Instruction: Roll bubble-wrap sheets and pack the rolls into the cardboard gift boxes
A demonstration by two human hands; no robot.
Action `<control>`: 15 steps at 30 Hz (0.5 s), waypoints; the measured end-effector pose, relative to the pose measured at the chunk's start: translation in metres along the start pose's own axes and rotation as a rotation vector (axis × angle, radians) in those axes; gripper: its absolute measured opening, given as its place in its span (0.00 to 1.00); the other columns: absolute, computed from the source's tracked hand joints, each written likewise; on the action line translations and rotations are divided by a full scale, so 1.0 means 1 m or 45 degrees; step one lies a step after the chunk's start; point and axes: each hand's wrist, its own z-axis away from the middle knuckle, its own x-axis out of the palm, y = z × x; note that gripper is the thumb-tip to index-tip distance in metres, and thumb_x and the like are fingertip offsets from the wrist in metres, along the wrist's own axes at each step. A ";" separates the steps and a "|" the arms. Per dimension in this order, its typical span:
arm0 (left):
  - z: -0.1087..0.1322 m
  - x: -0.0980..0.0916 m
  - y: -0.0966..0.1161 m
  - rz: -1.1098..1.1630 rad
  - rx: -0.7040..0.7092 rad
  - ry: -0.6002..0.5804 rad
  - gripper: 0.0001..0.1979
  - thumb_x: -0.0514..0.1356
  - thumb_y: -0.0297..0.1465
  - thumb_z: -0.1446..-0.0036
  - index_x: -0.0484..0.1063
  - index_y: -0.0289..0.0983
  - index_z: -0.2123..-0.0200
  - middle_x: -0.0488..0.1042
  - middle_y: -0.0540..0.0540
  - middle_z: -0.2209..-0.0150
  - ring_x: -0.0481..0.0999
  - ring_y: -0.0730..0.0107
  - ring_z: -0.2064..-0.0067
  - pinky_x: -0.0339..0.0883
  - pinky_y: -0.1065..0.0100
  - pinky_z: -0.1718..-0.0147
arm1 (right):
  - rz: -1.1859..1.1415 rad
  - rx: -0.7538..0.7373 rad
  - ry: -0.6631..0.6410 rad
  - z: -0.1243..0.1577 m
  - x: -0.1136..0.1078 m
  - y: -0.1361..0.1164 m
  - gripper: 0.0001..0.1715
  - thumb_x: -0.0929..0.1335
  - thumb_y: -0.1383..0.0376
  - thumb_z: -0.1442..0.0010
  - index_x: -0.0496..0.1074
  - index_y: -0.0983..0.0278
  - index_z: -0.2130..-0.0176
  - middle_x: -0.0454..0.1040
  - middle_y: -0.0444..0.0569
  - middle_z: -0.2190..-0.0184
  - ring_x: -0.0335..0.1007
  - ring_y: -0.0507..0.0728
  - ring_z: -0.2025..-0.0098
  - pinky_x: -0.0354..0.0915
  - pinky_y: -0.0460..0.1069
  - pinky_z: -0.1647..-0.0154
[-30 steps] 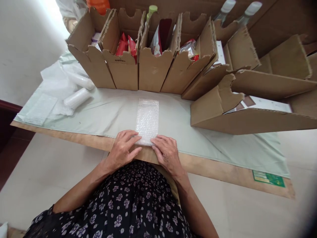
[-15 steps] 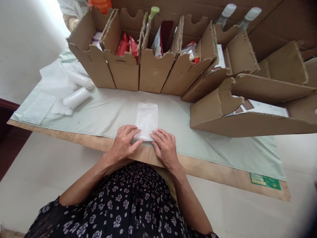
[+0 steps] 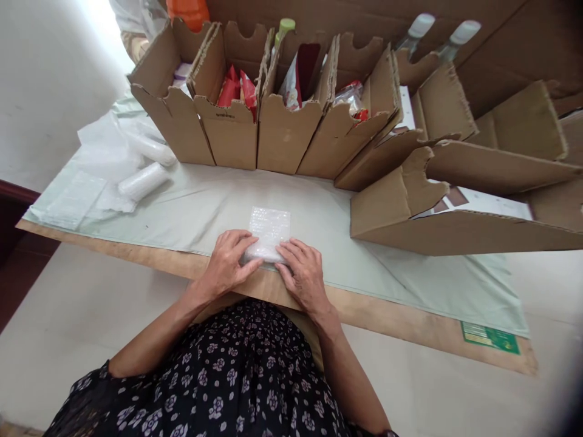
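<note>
A clear bubble wrap piece (image 3: 268, 230) lies on the pale green cloth (image 3: 195, 206) at the table's near edge. Its near part is rolled up under my fingers. My left hand (image 3: 226, 263) presses on the roll's left end with fingers curled over it. My right hand (image 3: 304, 274) presses on the right end the same way. Only a short flat stretch of the wrap shows beyond my fingertips.
A row of open cardboard bins (image 3: 277, 103) with red and white packets stands at the back. More cardboard bins (image 3: 455, 200) lie at the right. Rolls of clear plastic (image 3: 142, 180) and plastic sheets lie at the left. Two bottles (image 3: 437, 33) stand behind.
The flat part of the bubble wrap has grown much shorter as both hands rolled it away from me. My hands have moved slightly forward on the cloth.
</note>
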 end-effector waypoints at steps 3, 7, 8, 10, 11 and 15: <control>0.012 -0.012 0.009 0.089 0.053 -0.092 0.15 0.60 0.33 0.34 0.74 0.37 0.45 0.78 0.39 0.51 0.75 0.55 0.48 0.68 0.53 0.46 | -0.110 0.029 -0.007 0.003 -0.005 0.000 0.15 0.67 0.62 0.30 0.76 0.60 0.46 0.82 0.53 0.51 0.74 0.64 0.43 0.66 0.62 0.43; 0.011 -0.013 0.010 0.086 -0.058 -0.084 0.13 0.59 0.32 0.33 0.74 0.38 0.47 0.80 0.42 0.58 0.76 0.58 0.55 0.69 0.55 0.51 | -0.130 0.067 0.065 0.013 -0.010 -0.006 0.20 0.66 0.59 0.29 0.72 0.59 0.41 0.80 0.55 0.47 0.74 0.64 0.44 0.67 0.61 0.44; 0.007 -0.009 0.007 0.050 -0.081 -0.070 0.13 0.59 0.32 0.33 0.75 0.38 0.48 0.80 0.42 0.58 0.76 0.58 0.56 0.69 0.55 0.52 | -0.101 0.074 0.105 0.015 -0.009 -0.007 0.21 0.67 0.59 0.29 0.70 0.60 0.39 0.77 0.56 0.43 0.72 0.64 0.42 0.67 0.62 0.43; -0.003 -0.002 0.001 -0.036 -0.125 -0.046 0.12 0.59 0.32 0.34 0.76 0.37 0.50 0.80 0.41 0.58 0.76 0.57 0.55 0.69 0.55 0.51 | -0.025 0.064 0.134 0.016 -0.005 -0.009 0.24 0.68 0.60 0.30 0.69 0.61 0.37 0.72 0.59 0.37 0.68 0.66 0.37 0.65 0.62 0.41; -0.008 0.002 -0.002 -0.071 -0.151 -0.034 0.12 0.60 0.32 0.34 0.76 0.37 0.50 0.80 0.41 0.57 0.76 0.56 0.54 0.69 0.55 0.51 | 0.016 0.048 0.117 0.015 -0.002 -0.010 0.24 0.69 0.61 0.31 0.69 0.61 0.38 0.70 0.59 0.36 0.66 0.67 0.36 0.64 0.62 0.40; -0.014 0.001 -0.001 -0.004 -0.277 0.106 0.13 0.61 0.34 0.36 0.77 0.35 0.51 0.79 0.39 0.54 0.77 0.54 0.51 0.69 0.54 0.49 | 0.091 0.008 0.081 0.002 0.010 -0.006 0.19 0.68 0.66 0.32 0.73 0.61 0.42 0.76 0.56 0.41 0.68 0.66 0.38 0.63 0.61 0.41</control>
